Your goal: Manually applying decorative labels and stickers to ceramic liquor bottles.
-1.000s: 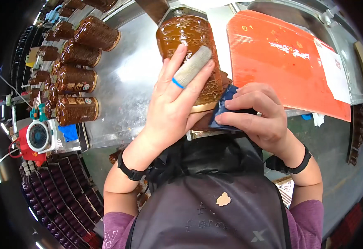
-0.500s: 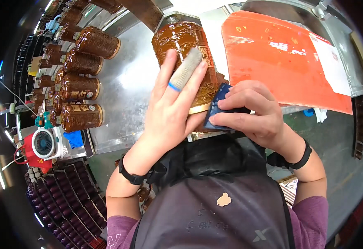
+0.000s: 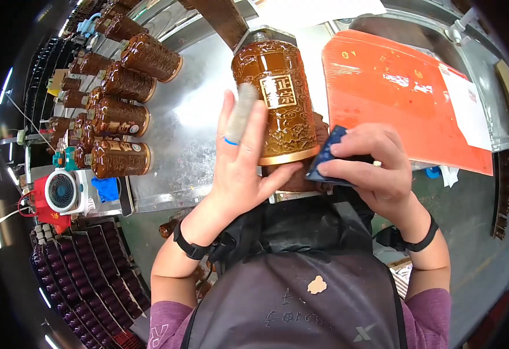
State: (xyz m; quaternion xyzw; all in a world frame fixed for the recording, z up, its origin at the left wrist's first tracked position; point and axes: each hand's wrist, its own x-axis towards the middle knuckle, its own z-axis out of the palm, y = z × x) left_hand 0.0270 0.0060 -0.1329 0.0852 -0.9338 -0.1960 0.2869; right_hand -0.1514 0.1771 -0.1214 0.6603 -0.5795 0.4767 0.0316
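Note:
A large amber-brown bottle [image 3: 280, 110] with raised patterns, a framed gold label and a gold rim lies before me, its neck pointing away. My left hand [image 3: 234, 166] is along its left side, fingers stretched, the thumb reaching below the gold rim. A pale cloth finger sleeve [image 3: 243, 113] with a blue edge covers one finger. Whether the fingers touch the glass, I cannot tell. My right hand [image 3: 379, 163] pinches a dark blue patterned flat piece [image 3: 325, 157] beside the bottle's lower right; its exact kind is unclear. Something brown beneath the bottle is mostly hidden.
Several similar brown bottles [image 3: 120, 160] stand on the metal table [image 3: 190, 145] at left, near a small white fan [image 3: 61, 191]. An orange-red sheet [image 3: 394, 99] with a white paper [image 3: 465, 104] lies at right. Racks of dark purple items [image 3: 83, 279] fill the lower left.
My left hand has slid off the bottle's face to its left side, and the bottle has turned so its framed label faces up. My right hand still holds the blue piece.

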